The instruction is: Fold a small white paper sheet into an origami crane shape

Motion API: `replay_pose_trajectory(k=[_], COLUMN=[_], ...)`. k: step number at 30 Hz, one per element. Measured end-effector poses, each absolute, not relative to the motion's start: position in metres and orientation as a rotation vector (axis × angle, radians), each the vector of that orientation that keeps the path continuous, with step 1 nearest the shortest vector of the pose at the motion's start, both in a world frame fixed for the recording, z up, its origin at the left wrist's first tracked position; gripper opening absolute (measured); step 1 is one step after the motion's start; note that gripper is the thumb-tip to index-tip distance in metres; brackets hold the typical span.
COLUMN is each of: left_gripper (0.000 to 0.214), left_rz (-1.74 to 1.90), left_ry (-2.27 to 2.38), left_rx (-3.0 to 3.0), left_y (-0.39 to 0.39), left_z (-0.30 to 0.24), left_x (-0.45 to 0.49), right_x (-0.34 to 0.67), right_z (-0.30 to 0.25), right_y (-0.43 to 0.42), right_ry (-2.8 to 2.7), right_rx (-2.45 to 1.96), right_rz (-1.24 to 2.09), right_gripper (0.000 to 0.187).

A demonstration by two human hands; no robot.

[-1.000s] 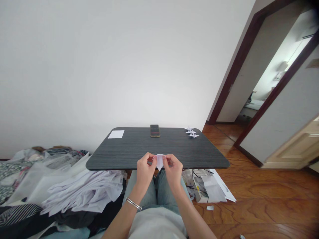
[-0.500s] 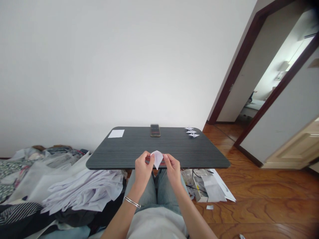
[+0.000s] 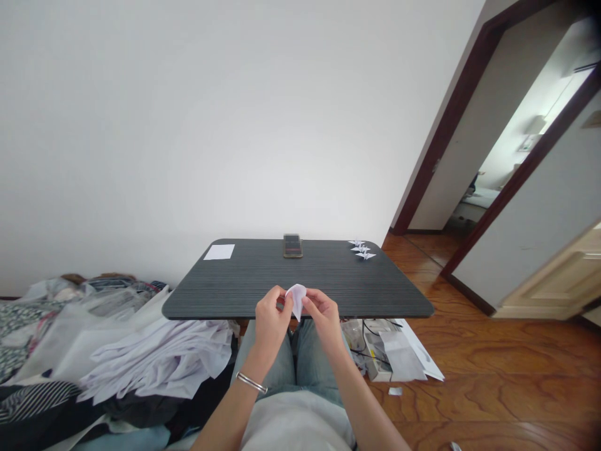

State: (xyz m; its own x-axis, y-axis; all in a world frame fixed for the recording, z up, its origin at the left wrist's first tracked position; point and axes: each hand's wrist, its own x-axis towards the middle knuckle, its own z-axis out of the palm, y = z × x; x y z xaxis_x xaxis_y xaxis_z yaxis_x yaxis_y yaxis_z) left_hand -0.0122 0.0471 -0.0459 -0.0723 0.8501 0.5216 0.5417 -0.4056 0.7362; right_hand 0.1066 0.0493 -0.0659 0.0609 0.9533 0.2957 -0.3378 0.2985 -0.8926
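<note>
A small piece of folded white paper (image 3: 297, 299) is held up over the front edge of the dark table (image 3: 263, 275), its narrow point downward. My left hand (image 3: 272, 316) pinches its left side between thumb and fingers. On the right side, my right hand (image 3: 323, 313) is closed on the paper too, thumb in front and fingers behind. The fingertips hide part of the folds. Several white paper cranes (image 3: 362, 249) stand at the table's back right, and a stack of white paper (image 3: 219, 252) lies at the back left.
A phone (image 3: 292, 246) leans near the wall at the table's back middle. Piled clothes (image 3: 154, 357) and plastic bags lie left of the table. A box (image 3: 379, 366) with cables and loose paper sits under its right side. A doorway opens at right.
My right hand has moved slightly left, closer to my left hand. The paper now looks narrower, with its right side pushed inward.
</note>
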Motion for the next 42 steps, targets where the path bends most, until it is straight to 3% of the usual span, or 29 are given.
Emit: replay_pose_trajectory(k=[10, 26, 29, 37, 42], left_gripper=[0.023, 0.016, 0.007, 0.035, 0.035], left_rz=[1.533, 1.518, 1.542, 1.310, 1.253], left_ry=[1.509, 1.588, 1.404, 0.757, 0.679], left_rx=[1.857, 2.005, 2.038, 1.879, 1.708], left_y=[0.046, 0.047, 0.048, 0.057, 0.062], left_z=[-0.048, -0.049, -0.047, -0.044, -0.045], left_x=[-0.010, -0.014, -0.015, -0.035, -0.040], right_x=[0.101, 0.095, 0.096, 0.106, 0.109], right_z=[-0.065, -0.065, -0.066, -0.064, -0.062], right_y=[0.046, 0.043, 0.044, 0.048, 0.048], right_ry=[-1.012, -1.029, -1.056, -1.049, -1.080], right_rx=[-0.729, -0.804, -0.814, -0.800, -0.790], right_rz=[1.187, 1.139, 1.125, 1.110, 1.125], right_gripper=[0.031, 0.029, 0.027, 0.023, 0.024])
